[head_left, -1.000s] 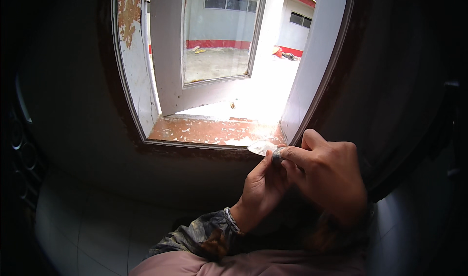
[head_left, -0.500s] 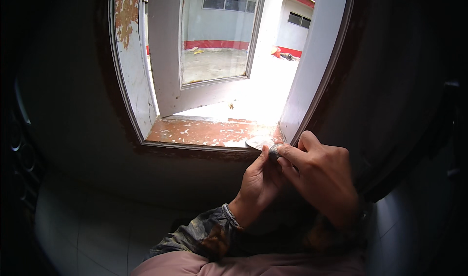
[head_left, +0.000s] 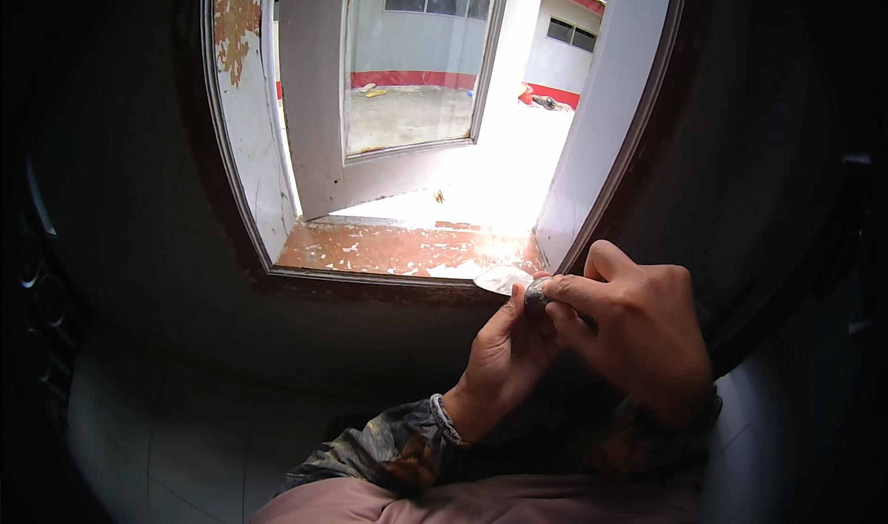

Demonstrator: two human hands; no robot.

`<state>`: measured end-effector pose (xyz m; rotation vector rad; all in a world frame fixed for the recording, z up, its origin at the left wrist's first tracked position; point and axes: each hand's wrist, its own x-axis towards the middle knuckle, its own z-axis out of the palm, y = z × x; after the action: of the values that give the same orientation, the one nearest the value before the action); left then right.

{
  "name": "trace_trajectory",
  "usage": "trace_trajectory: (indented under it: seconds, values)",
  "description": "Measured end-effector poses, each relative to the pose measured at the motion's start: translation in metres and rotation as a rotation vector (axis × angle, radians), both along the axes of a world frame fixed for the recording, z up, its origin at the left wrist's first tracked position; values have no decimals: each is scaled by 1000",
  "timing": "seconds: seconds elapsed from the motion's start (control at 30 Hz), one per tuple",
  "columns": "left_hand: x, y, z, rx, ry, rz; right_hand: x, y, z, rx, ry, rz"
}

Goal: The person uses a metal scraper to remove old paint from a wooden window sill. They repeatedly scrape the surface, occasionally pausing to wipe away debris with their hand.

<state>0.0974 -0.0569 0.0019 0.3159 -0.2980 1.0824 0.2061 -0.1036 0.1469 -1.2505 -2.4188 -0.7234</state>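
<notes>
My left hand (head_left: 504,362) is closed around the near end of a flat, pale, shiny oval piece (head_left: 500,279), whose tip points left over the window sill. The fingers hide part of it, and its exact kind does not show. Between the thumb and fingers of my right hand (head_left: 632,325) is a small rounded dark-grey thing (head_left: 536,295), mottled on its surface. It is right against the left thumb and the pale piece; whether it is joined to that piece I cannot tell. Both hands are close together at the sill's right corner.
Beyond the hands is a red-brown window sill (head_left: 370,248) with peeling paint. A white glazed window sash (head_left: 319,177) stands swung outward, and a white frame side (head_left: 606,108) rises on the right. Pink cloth (head_left: 370,504) covers my lap. Pale floor tiles (head_left: 185,436) show at lower left.
Both hands have shifted slightly to the right with the pale piece and the dark rounded thing. The grips look the same.
</notes>
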Motion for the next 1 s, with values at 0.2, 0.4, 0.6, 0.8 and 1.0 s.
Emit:
trace_trajectory:
  seconds: [0.2,0.4,0.6,0.8,1.0]
  values:
    - [2,0,-1,-21,48,42,-1,-1,-10,25,39,-16]
    - [0,8,-6,34,57,51,-11,-5,-23,65,91,-35]
    - [-1,6,-6,-27,36,58,-5,-3,-18,34,42,-18]
    - [-2,5,-6,-5,14,15,-7,-1,-18,-54,29,-124]
    - [-8,10,-9,16,46,95,-8,5,-14,-7,32,-32]
